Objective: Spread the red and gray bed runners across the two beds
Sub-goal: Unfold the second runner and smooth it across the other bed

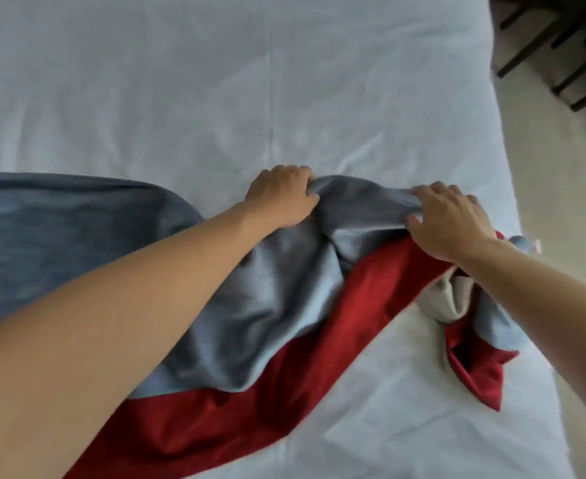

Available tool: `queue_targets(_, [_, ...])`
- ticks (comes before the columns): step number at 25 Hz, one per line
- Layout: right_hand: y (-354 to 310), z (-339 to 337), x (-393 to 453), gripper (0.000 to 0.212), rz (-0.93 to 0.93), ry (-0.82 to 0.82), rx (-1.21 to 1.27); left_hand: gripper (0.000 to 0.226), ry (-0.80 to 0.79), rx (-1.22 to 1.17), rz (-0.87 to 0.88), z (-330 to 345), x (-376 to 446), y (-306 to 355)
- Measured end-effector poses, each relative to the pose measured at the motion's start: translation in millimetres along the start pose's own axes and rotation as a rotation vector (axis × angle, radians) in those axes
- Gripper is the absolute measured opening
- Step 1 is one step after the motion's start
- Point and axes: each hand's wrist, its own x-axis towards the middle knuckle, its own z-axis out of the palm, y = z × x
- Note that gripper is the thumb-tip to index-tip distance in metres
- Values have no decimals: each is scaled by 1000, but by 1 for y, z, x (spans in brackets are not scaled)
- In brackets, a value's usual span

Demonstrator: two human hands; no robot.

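Note:
A red and gray bed runner (267,305) lies bunched across a white bed (250,81). Its gray side faces up at the left and lies flat there; a red band runs along its near edge. My left hand (283,195) grips the gray cloth's far edge near the middle of the bed. My right hand (450,219) presses and pinches the same far edge closer to the bed's right side. Below my right wrist the runner is crumpled, with a pale lining showing among red and gray folds.
The bed's right edge (512,202) drops to a pale floor (568,236). Dark wooden furniture (561,46) stands at the top right, beyond the bed corner.

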Motion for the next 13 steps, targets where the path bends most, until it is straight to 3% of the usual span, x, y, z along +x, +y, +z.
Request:
queue_targets(5, [130, 23, -38, 60, 120, -68, 13, 66, -55, 27, -30, 51, 52, 113])
queue_targets(7, [158, 31, -45, 50, 81, -20, 80, 54, 67, 109, 149, 59, 55, 161])
queue_targets(9, [171, 34, -50, 46, 52, 43, 163, 33, 314, 100, 393, 70, 38, 201])
queue_targets(10, [181, 34, -52, 47, 56, 49, 197, 33, 343, 104, 487, 80, 25, 222])
queue_targets(11, [190, 36, -55, 49, 56, 21, 210, 42, 286, 156, 537, 89, 14, 241])
queue_targets(13, [206, 47, -61, 53, 37, -103, 173, 56, 59, 346, 459, 110, 4, 266])
